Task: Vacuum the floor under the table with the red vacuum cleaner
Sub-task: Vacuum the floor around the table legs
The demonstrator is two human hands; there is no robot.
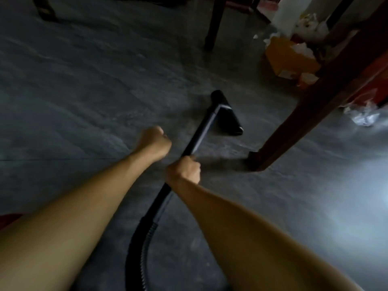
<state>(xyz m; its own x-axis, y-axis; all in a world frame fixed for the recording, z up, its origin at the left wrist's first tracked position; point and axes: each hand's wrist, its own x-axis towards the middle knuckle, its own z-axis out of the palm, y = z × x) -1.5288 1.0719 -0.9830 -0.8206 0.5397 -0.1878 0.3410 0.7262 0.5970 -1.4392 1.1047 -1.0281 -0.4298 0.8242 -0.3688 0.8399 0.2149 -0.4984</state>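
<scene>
The head view looks down at a dim grey floor (84, 91) with both bare forearms reaching forward. The right hand (184, 170) is clamped round the black wand (201, 131), whose nozzle (227, 114) lies flat on the floor ahead, near a dark wooden table leg (315, 114) but apart from it. The left hand (154, 141) is curled into a loose fist beside the wand, gripping nothing as far as can be seen. A ribbed hose (142, 244) curves back from the wand toward the bottom edge; the red body of the vacuum is not clearly in view, though a red patch shows at the far left edge. Beyond the nozzle stands another leg (214, 24), and to the right lie a yellow box (289, 57), scraps of white paper and a crumpled clear wrapper (365, 118). By my reading the work is under way, with the nozzle at the near side of the space under the table. The floor deeper in, between the legs and toward the litter, looks left to cover. How much is already clean cannot be told, since the blurred floor shows no clear dust line.
</scene>
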